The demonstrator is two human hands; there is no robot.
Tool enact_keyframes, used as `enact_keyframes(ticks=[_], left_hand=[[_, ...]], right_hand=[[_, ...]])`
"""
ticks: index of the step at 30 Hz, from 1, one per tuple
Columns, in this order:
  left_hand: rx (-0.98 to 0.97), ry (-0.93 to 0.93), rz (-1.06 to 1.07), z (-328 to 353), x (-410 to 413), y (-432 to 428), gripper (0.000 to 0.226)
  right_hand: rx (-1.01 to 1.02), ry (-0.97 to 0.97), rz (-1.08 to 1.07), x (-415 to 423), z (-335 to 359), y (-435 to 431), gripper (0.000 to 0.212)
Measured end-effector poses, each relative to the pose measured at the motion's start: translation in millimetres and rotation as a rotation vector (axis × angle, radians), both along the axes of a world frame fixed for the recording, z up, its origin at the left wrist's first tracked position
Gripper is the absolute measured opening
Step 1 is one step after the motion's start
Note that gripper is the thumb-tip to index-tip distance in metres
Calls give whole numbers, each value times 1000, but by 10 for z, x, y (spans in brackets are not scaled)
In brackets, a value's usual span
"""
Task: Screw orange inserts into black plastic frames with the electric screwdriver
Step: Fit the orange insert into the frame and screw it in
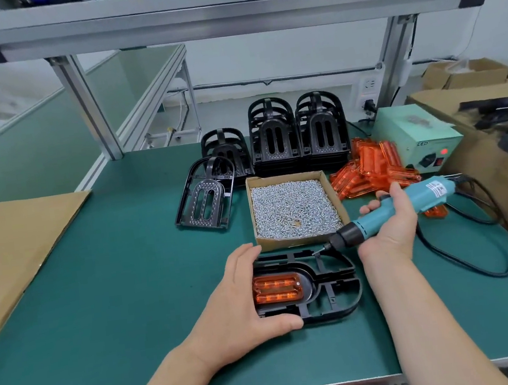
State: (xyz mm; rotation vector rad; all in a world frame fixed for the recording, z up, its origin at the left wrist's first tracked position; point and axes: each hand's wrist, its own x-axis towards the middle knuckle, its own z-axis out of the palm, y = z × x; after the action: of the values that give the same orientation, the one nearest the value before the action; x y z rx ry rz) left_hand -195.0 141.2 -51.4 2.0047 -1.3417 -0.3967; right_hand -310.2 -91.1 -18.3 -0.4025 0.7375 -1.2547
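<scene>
Your left hand (245, 292) grips the end of one black frame (308, 281), with the thumb on the side nearest to you and the fingers over the far side. It holds the frame flat on the green mat (98, 291). An orange insert (276, 289) already sits in the frame's pocket, right beside your left palm. Your right hand (388, 230) is closed round the electric screwdriver (413, 201). Its bit points down at the far edge of the frame, between your two hands. I cannot tell if a screw is on the bit, or if any screw is already driven in.

So I judge that this piece is at the screwing step and the whole task is far from finished. Beyond your right hand lies a pile of loose inserts (374, 168). Beyond your left hand stand the stacks of frames (298, 135) with no orange in them. I see no finished pieces set aside. The box of screws (293, 208), just beyond both hands, is well filled.

The mat covers a workbench. Well to the left of your left hand lies a sheet of cardboard (7, 254). To the right of your right hand are the black cable (496, 274), a pale green power unit (415, 137) with a red light, and cardboard cartons (468, 73). An aluminium shelf (224, 13) runs overhead, and the wall behind is white.
</scene>
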Motion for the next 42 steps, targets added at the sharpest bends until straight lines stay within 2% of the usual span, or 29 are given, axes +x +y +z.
enact_keyframes(ticks=[4,7,11,13,22,25,28,33,36,42], left_hand=[[-19,49,-29,1,48,-36,117],[-51,10,-37,10,49,-94,109],[-214,-212,70,165,74,-215,65],[-281,-292,111,258,112,-289,52],[-337,-266,174,128,169,-294,32],[-337,-311,193,230,253,-367,25],[-208,-360,168,412,409,-518,16],[157,-544,40,620,659,-839,27],[304,-645,-57,640,674,-986,33],[409,-577,-129,664,708,-1134,29]], right_hand=[[13,-16,32,6,-62,-26,20],[6,-12,51,12,-71,20,26],[-26,-10,50,13,-41,59,24],[-31,-4,46,20,-29,73,23],[-22,11,65,30,-36,64,21],[-22,27,56,29,-38,53,18],[-23,47,71,24,-48,48,20],[-51,77,75,29,-66,43,20],[-55,71,81,29,-74,31,20],[-71,104,86,45,-83,14,19]])
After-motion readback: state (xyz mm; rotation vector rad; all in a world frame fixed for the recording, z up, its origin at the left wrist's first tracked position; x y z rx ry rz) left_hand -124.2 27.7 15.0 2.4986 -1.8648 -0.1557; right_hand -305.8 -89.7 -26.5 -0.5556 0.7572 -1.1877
